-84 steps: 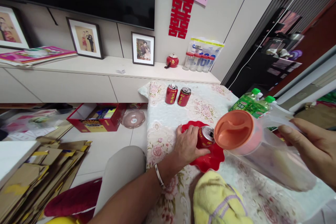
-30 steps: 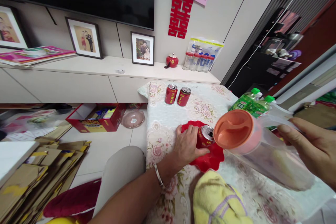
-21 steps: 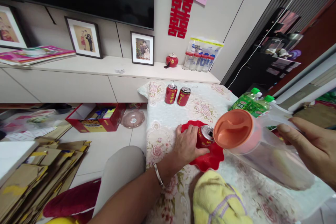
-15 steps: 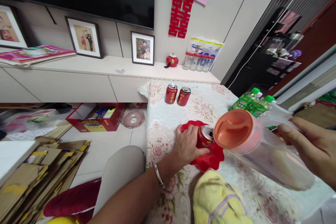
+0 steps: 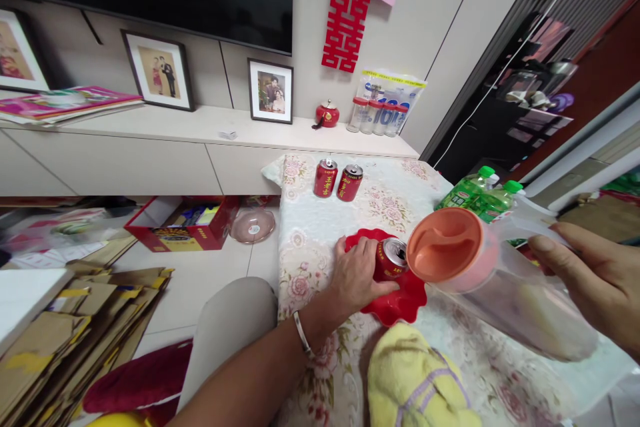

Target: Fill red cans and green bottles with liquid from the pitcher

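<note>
My left hand [image 5: 356,273] is wrapped round a red drink can [image 5: 390,261] that stands, slightly tilted, in a red wavy-rimmed plate [image 5: 417,300]. By its handle, my right hand [image 5: 595,280] grips a clear plastic pitcher [image 5: 530,320] with an orange lid [image 5: 445,243]. The pitcher is tipped to the left, and its lid lies right beside the can's opened top. Some liquid shows along the pitcher's lower side; whether any runs into the can I cannot tell. A crumpled yellow towel [image 5: 417,380] lies in front of the plate.
Two more red cans [image 5: 325,179] stand at the back of the flowered tablecloth [image 5: 300,240]. Green-capped bottles [image 5: 467,190] are at the right, behind the pitcher. A cabinet ledge [image 5: 305,137] with picture frames and lidded jars [image 5: 377,119] runs behind. Flattened cardboard [image 5: 70,333] lies at the left.
The liquid in the tilted pitcher has shifted slightly. Both hands, the can and the plate stay practically where they were.
</note>
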